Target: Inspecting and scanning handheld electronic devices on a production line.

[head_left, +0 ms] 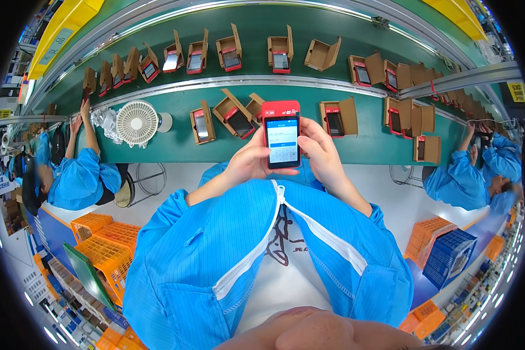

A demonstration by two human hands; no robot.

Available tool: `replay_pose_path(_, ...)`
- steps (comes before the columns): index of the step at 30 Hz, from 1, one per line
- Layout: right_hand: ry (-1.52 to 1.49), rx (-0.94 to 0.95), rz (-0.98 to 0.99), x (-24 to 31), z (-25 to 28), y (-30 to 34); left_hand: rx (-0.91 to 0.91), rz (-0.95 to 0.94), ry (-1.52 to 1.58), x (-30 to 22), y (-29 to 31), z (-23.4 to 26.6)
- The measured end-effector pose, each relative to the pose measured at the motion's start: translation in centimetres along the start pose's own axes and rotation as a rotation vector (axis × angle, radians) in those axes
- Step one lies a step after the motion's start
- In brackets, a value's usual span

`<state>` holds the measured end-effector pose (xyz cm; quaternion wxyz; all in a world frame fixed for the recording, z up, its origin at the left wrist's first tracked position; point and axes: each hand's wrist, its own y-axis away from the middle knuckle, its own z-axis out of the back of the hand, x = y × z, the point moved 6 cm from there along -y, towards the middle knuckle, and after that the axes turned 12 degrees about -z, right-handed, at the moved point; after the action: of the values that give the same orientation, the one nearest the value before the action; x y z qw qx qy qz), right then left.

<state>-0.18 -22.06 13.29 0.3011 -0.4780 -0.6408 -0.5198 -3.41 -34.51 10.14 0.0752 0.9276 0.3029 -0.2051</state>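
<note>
A red handheld payment terminal (282, 137) with a lit touchscreen is held upright in front of my chest, above the green bench. On its left edge my left hand (249, 158) grips it, thumb lying by the screen's lower left. My right hand (319, 150) closes on the right edge, its thumb at the side of the screen. The lit screen shows a blue bar and a keypad. Just beyond the terminal, open cardboard boxes stand on the bench: one (234, 116) to the left and another (339, 116) to the right, each with a red terminal in it.
A white fan (137, 123) stands left on the green bench (175, 149), beside clear plastic wrapping (106, 123). Behind a metal rail, more boxed terminals line the conveyor (248, 35). Co-workers in blue sit at left (81, 181) and right (458, 181). Orange crates (108, 251) stand behind.
</note>
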Motion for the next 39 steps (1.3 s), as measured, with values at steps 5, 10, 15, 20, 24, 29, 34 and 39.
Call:
replay_pose_path(5,0.018,-0.001,0.001,-0.4,0.3,0.2,0.030,0.030,-0.060,-0.1,-0.1,-0.6)
replay_pose_path(10,0.018,-0.002,0.006,-0.4,0.5,0.2,0.017,0.040,-0.099,-0.2,-0.2,-0.8)
replay_pose_path(15,0.027,0.003,0.007,0.0,0.2,0.1,0.035,0.027,-0.124,-0.3,-0.3,-0.5)
replay_pose_path(20,0.026,0.008,0.006,0.1,0.0,0.0,0.009,0.029,-0.103,-0.4,-0.3,-0.7)
replay_pose_path(24,0.070,-0.053,-0.003,0.5,-0.3,-0.2,0.033,0.016,-0.081,-0.7,-0.3,-0.8)
replay_pose_path(29,0.110,-0.101,0.001,0.5,-0.3,-0.4,0.036,0.022,-0.097,-0.8,-0.4,-1.1)
replay_pose_path(34,0.019,-0.040,0.011,0.5,-0.1,-0.4,0.005,0.049,-0.096,-0.7,-0.5,-1.2)
replay_pose_path(39,0.038,-0.063,0.014,0.6,-0.1,-0.3,0.015,0.043,-0.124,-0.7,-0.5,-1.1)
